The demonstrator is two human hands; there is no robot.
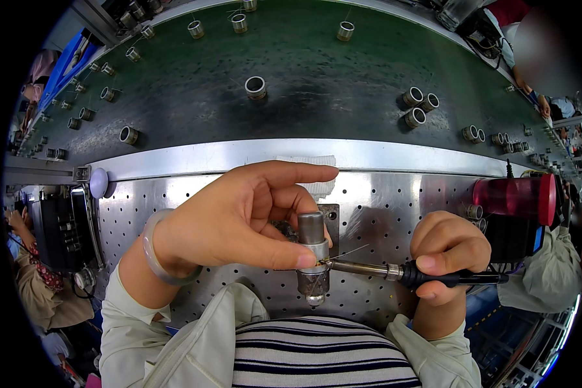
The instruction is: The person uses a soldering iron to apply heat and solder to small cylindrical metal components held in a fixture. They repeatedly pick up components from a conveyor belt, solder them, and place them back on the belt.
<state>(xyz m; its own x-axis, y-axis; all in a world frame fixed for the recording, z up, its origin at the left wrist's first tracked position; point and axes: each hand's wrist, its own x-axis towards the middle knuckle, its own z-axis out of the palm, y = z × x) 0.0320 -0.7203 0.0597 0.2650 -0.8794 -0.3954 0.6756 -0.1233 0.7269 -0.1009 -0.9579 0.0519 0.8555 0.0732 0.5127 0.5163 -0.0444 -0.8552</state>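
Note:
My left hand [216, 216], a pale bangle at its wrist, closes around a silver metal ring [315, 249] fitted on an upright dark steel cylinder [311, 227]. Its thumb presses the ring's front while the index finger stretches out above; the other fingertips are partly hidden behind the cylinder. In my right hand [452, 247] is a soldering iron [367, 269], gripped by its black handle. The iron points left, and its tip meets the ring beside my left thumb. A thin wire sticks out to the right there. Below the ring shows a darker knurled section [313, 282].
Beyond the perforated metal bench [145, 223] runs a green conveyor belt [304, 58] carrying several metal rings [255, 88]. A red translucent cup [512, 199] lies on the right; a black device [61, 226] stands left. Other people work at both sides.

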